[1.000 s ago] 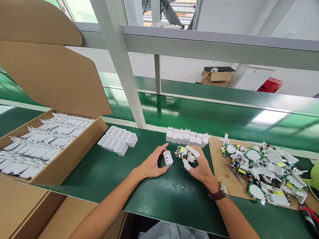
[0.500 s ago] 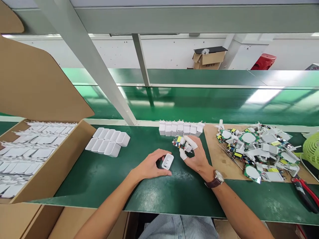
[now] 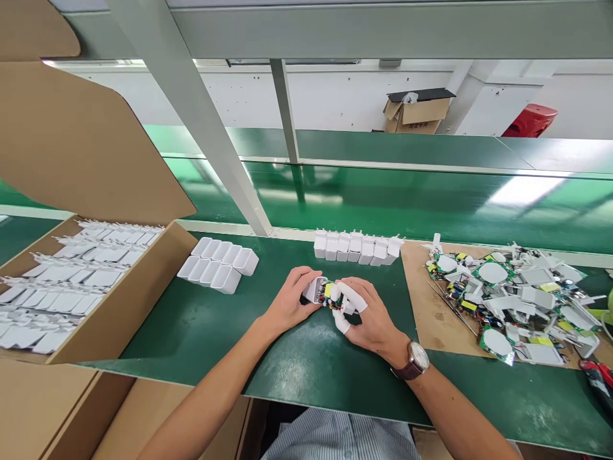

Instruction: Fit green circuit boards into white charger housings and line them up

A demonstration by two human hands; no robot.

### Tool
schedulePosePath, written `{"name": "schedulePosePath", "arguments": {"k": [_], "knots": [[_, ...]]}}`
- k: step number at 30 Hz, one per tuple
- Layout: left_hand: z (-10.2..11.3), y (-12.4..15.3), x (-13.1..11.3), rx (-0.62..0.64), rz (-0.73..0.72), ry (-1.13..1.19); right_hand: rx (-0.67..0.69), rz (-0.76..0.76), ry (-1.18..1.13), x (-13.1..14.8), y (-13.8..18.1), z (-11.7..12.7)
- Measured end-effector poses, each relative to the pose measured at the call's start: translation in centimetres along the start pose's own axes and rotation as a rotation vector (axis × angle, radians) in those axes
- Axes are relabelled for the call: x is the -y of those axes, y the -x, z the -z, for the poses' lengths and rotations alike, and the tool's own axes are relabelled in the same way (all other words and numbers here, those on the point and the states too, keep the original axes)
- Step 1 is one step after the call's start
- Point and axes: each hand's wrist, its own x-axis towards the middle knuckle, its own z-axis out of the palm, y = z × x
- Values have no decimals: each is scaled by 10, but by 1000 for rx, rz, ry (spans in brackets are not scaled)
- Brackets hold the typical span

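Observation:
My left hand [image 3: 291, 301] is closed around a white plastic charger housing [image 3: 313, 289], its mouth turned toward the right. In my right hand [image 3: 366, 313], whose thumb and forefinger wear white finger cots, is a small circuit board [image 3: 330, 292] with yellow and dark components. The board's left end is at the housing's mouth; I cannot tell how far inside it reaches. Behind my hands stands a row of white plug housings [image 3: 355, 246]. Further left, white open-topped housings [image 3: 218, 263] stand in two rows on the green tabletop [image 3: 287, 377].
An open cardboard box [image 3: 119, 306] holding rows of white parts stands at the left. On a brown board [image 3: 426, 306] at the right lies a heap of circuit boards and white parts [image 3: 522, 294], with tweezers [image 3: 453, 306] beside it. Red-handled pliers [image 3: 596, 383] lie at the right edge.
My hands have come together, bringing the circuit board to the housing. The housing has turned so its mouth faces right. The view has shifted slightly, too.

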Motion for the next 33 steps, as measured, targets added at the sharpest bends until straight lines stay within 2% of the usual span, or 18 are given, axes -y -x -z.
{"name": "schedulePosePath", "arguments": {"k": [14, 33], "knots": [[-1, -1, 0, 14, -62, -44, 49, -10, 96, -1, 1, -4], [-5, 2, 5, 37, -32, -45, 60, -30, 82, -1, -1, 1]]}}
